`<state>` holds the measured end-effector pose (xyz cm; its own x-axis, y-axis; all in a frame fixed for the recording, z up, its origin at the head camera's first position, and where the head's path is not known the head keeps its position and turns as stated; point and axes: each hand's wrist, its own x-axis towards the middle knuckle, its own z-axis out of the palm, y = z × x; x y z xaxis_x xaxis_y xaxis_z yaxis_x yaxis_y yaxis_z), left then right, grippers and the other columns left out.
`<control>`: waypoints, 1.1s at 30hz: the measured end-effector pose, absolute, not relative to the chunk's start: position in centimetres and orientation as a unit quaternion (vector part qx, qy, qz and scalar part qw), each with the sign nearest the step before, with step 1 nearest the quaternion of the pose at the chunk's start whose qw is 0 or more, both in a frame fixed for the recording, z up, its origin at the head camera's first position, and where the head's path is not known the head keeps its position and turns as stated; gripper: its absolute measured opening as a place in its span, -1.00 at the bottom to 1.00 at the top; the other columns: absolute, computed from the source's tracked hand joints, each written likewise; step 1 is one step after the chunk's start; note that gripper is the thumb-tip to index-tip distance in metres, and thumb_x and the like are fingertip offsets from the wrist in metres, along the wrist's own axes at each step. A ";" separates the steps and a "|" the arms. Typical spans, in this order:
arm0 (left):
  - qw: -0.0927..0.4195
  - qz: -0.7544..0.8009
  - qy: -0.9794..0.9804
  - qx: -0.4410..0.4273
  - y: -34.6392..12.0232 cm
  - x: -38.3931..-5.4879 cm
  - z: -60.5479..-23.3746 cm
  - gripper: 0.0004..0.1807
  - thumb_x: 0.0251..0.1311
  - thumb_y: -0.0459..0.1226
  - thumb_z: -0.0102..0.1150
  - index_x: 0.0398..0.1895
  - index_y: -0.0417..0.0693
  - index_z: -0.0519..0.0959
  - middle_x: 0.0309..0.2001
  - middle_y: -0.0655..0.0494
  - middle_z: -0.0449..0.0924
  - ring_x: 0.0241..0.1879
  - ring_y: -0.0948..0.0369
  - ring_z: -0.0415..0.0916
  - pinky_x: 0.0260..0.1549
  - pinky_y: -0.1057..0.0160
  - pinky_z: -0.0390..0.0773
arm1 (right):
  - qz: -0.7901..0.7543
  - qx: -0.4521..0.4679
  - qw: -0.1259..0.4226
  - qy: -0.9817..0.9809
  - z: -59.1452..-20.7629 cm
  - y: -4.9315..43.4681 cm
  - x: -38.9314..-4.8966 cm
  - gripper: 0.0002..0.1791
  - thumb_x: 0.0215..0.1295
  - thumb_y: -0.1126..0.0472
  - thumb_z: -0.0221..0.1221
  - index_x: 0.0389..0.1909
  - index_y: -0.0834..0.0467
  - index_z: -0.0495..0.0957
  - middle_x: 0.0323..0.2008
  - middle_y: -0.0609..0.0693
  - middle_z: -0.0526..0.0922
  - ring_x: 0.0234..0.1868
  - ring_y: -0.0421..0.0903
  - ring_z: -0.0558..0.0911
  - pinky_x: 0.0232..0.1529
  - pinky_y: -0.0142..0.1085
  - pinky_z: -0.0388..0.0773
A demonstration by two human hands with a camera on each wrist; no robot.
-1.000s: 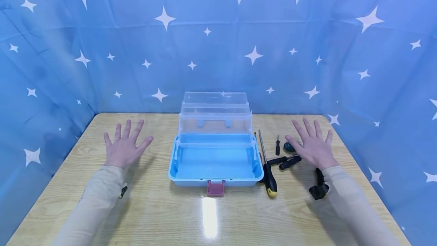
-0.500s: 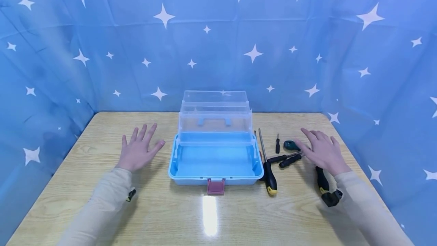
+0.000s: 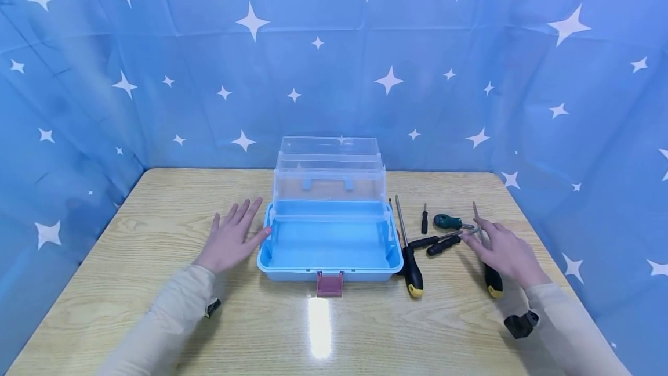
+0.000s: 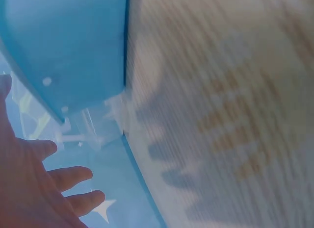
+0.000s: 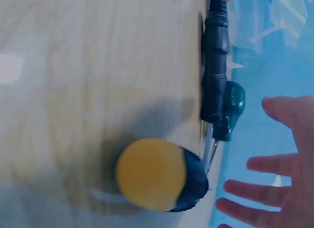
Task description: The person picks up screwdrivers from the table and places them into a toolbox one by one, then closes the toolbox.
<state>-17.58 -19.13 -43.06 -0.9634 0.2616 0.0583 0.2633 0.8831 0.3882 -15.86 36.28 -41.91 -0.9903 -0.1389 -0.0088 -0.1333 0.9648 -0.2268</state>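
Observation:
An opened light-blue toolbox with a clear lid stands mid-table, its inside bare. My left hand is at the box's left side, fingers spread and thumb right at the rim; it holds nothing. In the left wrist view its fingers show beside the blue wall. My right hand hovers over a screwdriver with a black handle and yellow end, whose shaft it partly hides. Extended, parted fingers show in the right wrist view, away from the handle's yellow end.
Right of the box lie a long black-and-yellow screwdriver, a stubby green-handled one, a small black one and black-handled ones crossing. A maroon latch hangs at the box's front. A blue starred curtain surrounds the table.
My left hand has moved right to the box's edge. The right hand has shifted right and lower, uncovering the green screwdriver and coming over the black-and-yellow one at the far right.

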 end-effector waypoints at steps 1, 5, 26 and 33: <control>0.003 -0.201 -0.970 -0.137 -19.0 -17.5 -43.1 -0.14 0.35 0.28 -0.25 0.56 0.05 -0.07 0.48 -0.22 -0.04 0.42 -0.26 -0.13 0.24 -0.42 -0.27 | -0.116 -0.067 0.014 0.991 -42.0 36.4 -15.7 -0.20 0.43 -0.23 -0.06 0.34 0.39 0.24 0.15 0.57 0.34 -0.04 0.50 0.47 -0.35 0.24 0.50; 0.004 -0.208 -0.967 -0.145 -18.5 -17.0 -43.3 -0.13 0.33 0.27 -0.19 0.55 0.04 -0.06 0.47 -0.23 -0.02 0.42 -0.25 -0.10 0.24 -0.42 -0.26 | -0.125 -0.068 0.017 0.990 -42.4 36.7 -15.2 -0.20 0.42 -0.23 -0.05 0.32 0.40 0.25 0.10 0.58 0.37 -0.10 0.46 0.52 -0.43 0.17 0.52; -0.051 -0.305 -0.936 -0.168 -17.3 -15.8 -43.9 0.19 0.11 0.24 0.21 0.54 -0.15 -0.24 0.48 -0.21 -0.08 0.39 -0.20 0.00 0.24 -0.39 -0.13 | -0.190 -0.048 0.017 0.980 -43.9 37.5 -13.7 -0.20 0.44 -0.13 0.01 0.24 0.57 0.21 -0.18 0.43 0.52 -0.16 0.33 0.54 -0.22 0.21 0.47; -0.084 -0.365 -0.909 -0.181 -17.4 -15.9 -44.0 0.31 0.02 0.16 0.35 0.53 -0.17 -0.35 0.47 -0.32 -0.15 0.37 -0.28 -0.01 0.26 -0.29 0.05 | -0.185 -0.019 0.018 0.982 -44.5 37.7 -12.8 -0.16 0.34 -0.15 0.13 0.16 0.60 0.26 -0.26 0.37 0.51 -0.19 0.31 0.50 -0.27 0.16 0.47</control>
